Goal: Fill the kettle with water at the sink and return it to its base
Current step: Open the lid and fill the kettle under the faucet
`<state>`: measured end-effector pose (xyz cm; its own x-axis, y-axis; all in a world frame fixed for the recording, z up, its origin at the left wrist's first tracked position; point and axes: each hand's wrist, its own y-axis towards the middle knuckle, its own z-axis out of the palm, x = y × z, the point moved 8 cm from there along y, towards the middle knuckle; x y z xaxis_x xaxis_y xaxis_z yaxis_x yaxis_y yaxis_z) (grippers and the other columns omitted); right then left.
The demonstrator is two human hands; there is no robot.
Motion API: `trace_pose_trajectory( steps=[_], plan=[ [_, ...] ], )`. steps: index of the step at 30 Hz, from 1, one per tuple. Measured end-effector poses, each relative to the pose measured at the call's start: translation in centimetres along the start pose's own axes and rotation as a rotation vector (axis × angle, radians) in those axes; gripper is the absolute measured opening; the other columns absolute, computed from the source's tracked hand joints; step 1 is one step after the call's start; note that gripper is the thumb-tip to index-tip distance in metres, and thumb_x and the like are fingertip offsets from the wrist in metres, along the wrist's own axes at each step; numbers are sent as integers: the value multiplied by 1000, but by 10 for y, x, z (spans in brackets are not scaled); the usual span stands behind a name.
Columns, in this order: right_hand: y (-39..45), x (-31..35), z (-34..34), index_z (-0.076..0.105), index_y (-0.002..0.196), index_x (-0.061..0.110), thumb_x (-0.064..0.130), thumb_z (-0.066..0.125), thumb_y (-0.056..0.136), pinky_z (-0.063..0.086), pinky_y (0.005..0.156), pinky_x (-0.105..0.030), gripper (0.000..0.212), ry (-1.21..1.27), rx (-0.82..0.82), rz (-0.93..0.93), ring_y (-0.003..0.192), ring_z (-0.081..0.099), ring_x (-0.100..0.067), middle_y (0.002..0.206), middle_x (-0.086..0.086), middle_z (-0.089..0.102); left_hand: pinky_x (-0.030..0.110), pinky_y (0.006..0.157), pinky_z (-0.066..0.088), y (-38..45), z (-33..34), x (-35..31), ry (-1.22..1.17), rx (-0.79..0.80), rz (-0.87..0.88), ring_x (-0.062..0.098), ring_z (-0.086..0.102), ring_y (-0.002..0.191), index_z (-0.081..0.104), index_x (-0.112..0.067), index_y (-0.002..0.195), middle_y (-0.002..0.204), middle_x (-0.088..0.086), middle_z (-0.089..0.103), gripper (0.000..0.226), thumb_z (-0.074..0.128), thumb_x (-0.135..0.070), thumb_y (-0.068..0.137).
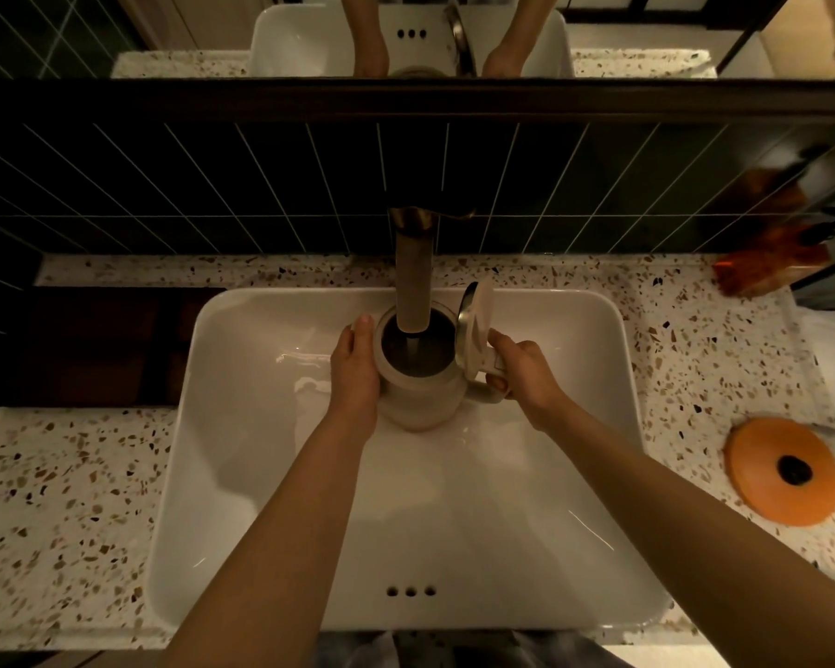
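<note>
A cream kettle is held upright inside the white sink, directly under the brass faucet spout. Its lid stands flipped open to the right, and a thin stream of water runs into the dark opening. My left hand presses flat against the kettle's left side. My right hand is closed around the kettle's handle on the right. The round orange kettle base lies on the counter at the right.
Speckled terrazzo counter surrounds the sink. Dark tiles and a mirror rise behind the faucet. An orange-brown packet lies at the back right corner, with white cloth at the far right edge. A dark recess sits to the sink's left.
</note>
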<state>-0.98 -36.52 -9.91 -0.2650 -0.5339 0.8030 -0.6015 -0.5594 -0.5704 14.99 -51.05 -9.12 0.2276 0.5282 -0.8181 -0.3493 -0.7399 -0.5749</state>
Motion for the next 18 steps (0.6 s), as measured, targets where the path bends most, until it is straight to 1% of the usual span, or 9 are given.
trace_pose_trajectory(
  steps=[2, 5, 8, 9, 10, 12, 13, 15, 18],
  plan=[
    [1, -1, 0, 62, 79, -16, 39, 41, 94, 41, 60, -28, 61, -26, 21, 10, 40, 47, -8, 53, -12, 49, 40, 88, 45, 0, 1, 0, -3, -1, -1, 9, 59, 94, 61, -36, 91, 99, -8, 67, 21, 44, -48, 97],
    [2, -3, -1, 59, 89, -22, 40, 41, 93, 46, 69, -34, 65, -45, 19, 23, 48, 50, -13, 56, -13, 50, 43, 94, 45, 0, -1, 1, 11, -17, 6, 9, 59, 96, 61, -38, 90, 101, -9, 67, 22, 45, -50, 96],
    [3, -4, -3, 61, 102, -19, 37, 41, 92, 51, 73, -38, 61, -39, -6, 43, 55, 53, -17, 55, -10, 52, 44, 95, 45, -2, 0, 0, 12, -21, 19, 9, 59, 96, 61, -37, 90, 101, -8, 67, 23, 44, -50, 97],
    [4, -4, -3, 62, 101, -18, 36, 41, 92, 53, 73, -39, 59, -36, -9, 51, 56, 54, -18, 55, -9, 53, 44, 96, 45, -2, 0, 0, 14, -19, 20, 9, 59, 96, 61, -37, 90, 101, -8, 67, 23, 43, -50, 97],
    [3, -4, -3, 64, 95, -17, 35, 41, 92, 55, 75, -42, 57, -35, -9, 59, 56, 54, -18, 54, -9, 53, 45, 97, 45, -2, 0, 0, 16, -15, 19, 9, 59, 96, 61, -37, 90, 102, -8, 67, 23, 43, -50, 97],
    [3, -2, -2, 62, 73, -7, 35, 41, 91, 56, 80, -48, 51, -42, -12, 60, 54, 53, -19, 52, -8, 53, 46, 99, 44, -2, -1, -1, 13, -17, 5, 8, 58, 97, 61, -38, 90, 102, -10, 66, 23, 43, -51, 96],
    [3, -1, -2, 59, 66, -1, 34, 40, 91, 56, 82, -49, 47, -47, -16, 57, 53, 52, -19, 52, -8, 52, 48, 100, 44, -2, -1, -1, 15, -19, 0, 8, 57, 97, 60, -39, 90, 102, -11, 66, 22, 43, -51, 96],
    [3, 0, -2, 55, 64, 3, 32, 40, 91, 55, 83, -50, 43, -62, -22, 51, 53, 51, -20, 50, -8, 51, 50, 101, 43, -1, -1, -2, 18, -22, -2, 7, 57, 95, 60, -39, 89, 100, -12, 65, 22, 43, -51, 96],
    [4, 0, -2, 56, 69, 3, 31, 39, 90, 54, 84, -52, 40, -74, -15, 52, 55, 51, -21, 49, -6, 50, 50, 100, 43, -1, -1, -4, 16, -28, 3, 5, 56, 90, 59, -40, 86, 96, -14, 63, 22, 42, -49, 98]
  ],
)
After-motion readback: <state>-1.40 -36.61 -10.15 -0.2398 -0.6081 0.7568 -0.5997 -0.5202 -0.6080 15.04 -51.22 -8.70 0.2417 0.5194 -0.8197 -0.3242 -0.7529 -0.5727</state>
